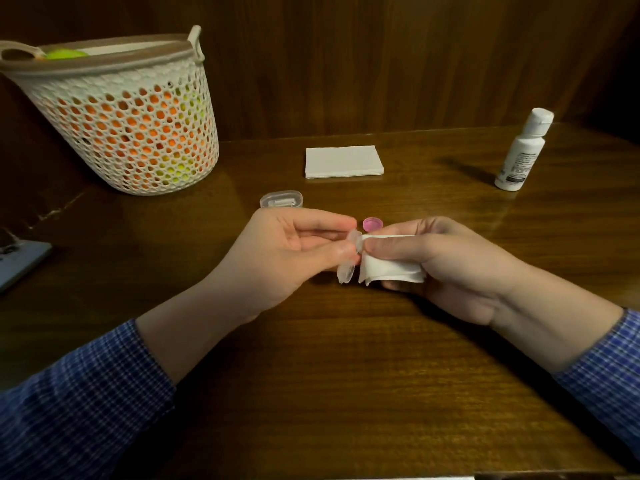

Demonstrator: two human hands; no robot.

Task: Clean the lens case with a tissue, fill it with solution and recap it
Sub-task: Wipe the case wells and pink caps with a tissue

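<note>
My left hand [294, 251] pinches a clear plastic lens case [348, 271] above the table's middle, holding it on edge. My right hand [446, 258] grips a folded white tissue [388, 270], and its thumb presses the tissue against the upper well of the case. A pink cap [372, 224] lies on the table just behind my fingers. The white solution bottle [523, 150] stands upright with its cap on at the far right. A stack of folded tissues [343, 162] lies further back, in the middle.
A white mesh basket [131, 112] with orange and green balls stands at the back left. A small clear plastic box [281, 199] lies behind my left hand. A grey flat object [20, 261] sits at the left edge. A dark wood wall closes the back.
</note>
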